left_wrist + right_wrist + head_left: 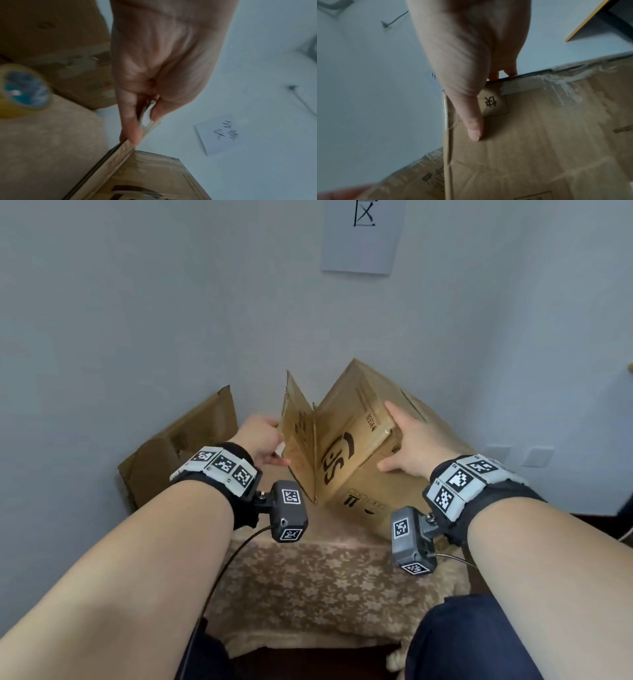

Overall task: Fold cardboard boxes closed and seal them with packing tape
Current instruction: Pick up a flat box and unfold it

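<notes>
A brown printed cardboard box (346, 460) stands tilted on one edge on the table, its open flaps (298, 433) pointing left and up. My left hand (260, 440) pinches the flaps' edge between thumb and fingers; the left wrist view shows the left hand (142, 121) holding the stacked flap edges (109, 162). My right hand (414, 440) grips the box's right corner. In the right wrist view the right hand (488, 104) has its thumb pressed on the box (539, 148) face and its fingers hooked over the taped edge. A roll of yellowish packing tape (22, 92) lies on the table to the left.
A second open cardboard box (178, 446) stands at the back left against the wall. The table carries a floral cloth (325, 577). A paper sheet (363, 234) hangs on the wall above. My knees in dark trousers (479, 638) are at the table's near edge.
</notes>
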